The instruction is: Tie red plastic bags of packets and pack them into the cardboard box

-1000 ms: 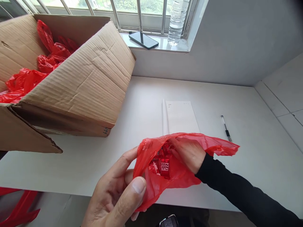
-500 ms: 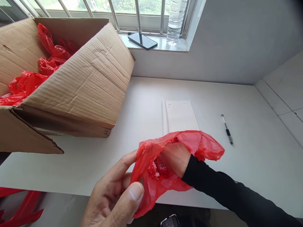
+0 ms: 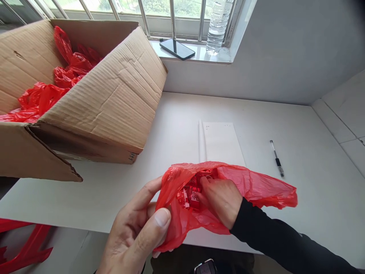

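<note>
My left hand pinches the near rim of a thin red plastic bag between thumb and fingers, holding its mouth apart above the table's front edge. My right hand, in a black sleeve, reaches inside the bag, with its fingers curled on small red wrapped packets that carry white print. The bag's far handle trails out to the right over the white table.
A big open cardboard box full of red plastic bags stands at the left. A white folded sheet and a pen lie on the table. A phone and a water bottle sit on the windowsill.
My right hand has pulled a little way back out of the bag, so the bag has spread and its handle stretches further right. My left hand keeps its pinch.
</note>
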A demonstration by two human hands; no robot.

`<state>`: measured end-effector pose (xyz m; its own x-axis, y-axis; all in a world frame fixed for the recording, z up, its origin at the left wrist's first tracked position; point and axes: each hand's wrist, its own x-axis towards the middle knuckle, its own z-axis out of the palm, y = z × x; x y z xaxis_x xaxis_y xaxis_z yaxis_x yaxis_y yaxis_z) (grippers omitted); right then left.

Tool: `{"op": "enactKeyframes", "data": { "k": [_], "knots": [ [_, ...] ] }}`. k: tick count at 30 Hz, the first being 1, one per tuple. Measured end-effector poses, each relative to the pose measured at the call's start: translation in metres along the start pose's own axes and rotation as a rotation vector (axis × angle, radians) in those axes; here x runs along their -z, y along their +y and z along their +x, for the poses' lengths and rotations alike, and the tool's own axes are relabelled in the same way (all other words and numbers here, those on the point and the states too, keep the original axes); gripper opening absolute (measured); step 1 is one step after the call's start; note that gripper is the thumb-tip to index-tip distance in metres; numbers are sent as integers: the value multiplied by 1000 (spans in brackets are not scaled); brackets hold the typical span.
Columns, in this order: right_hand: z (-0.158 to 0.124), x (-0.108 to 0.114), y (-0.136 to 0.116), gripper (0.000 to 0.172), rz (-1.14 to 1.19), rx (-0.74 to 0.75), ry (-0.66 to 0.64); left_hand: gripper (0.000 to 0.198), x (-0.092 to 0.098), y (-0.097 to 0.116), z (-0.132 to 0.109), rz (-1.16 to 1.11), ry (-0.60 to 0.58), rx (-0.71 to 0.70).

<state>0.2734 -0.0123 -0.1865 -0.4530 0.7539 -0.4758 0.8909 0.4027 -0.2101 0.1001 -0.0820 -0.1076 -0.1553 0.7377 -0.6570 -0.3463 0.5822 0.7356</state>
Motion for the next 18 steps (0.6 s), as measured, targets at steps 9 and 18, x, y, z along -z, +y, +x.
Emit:
{"op": "enactKeyframes", "data": {
  "k": [9, 18],
  "knots": [
    [-6, 13, 28, 20, 198, 139, -36, 72, 4, 4, 7, 63, -102, -50],
    [6, 13, 30, 13, 279, 154, -70, 68, 4, -3, 5, 33, -70, -64]
  ]
}}
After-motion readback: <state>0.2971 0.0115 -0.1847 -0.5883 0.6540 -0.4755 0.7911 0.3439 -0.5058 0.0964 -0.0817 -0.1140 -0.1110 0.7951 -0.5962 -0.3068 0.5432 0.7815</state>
